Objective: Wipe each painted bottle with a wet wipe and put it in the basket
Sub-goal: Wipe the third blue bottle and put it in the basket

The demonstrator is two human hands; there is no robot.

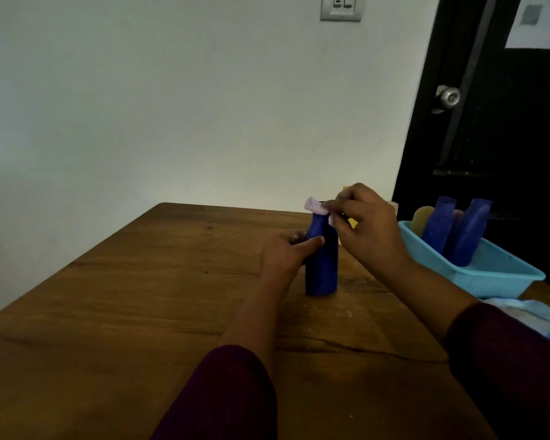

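Wall, pale, carried a switch plate above a brown wooden table. Mid-table, the left hand gripped an upright blue bottle; the right hand pinched a wipe against its neck. Rightward, a blue basket at the table's edge held more bottles before a dark door with a knob.

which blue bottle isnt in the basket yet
The upright blue bottle on the table, held by the left hand; the other two blue bottles lean inside the basket.
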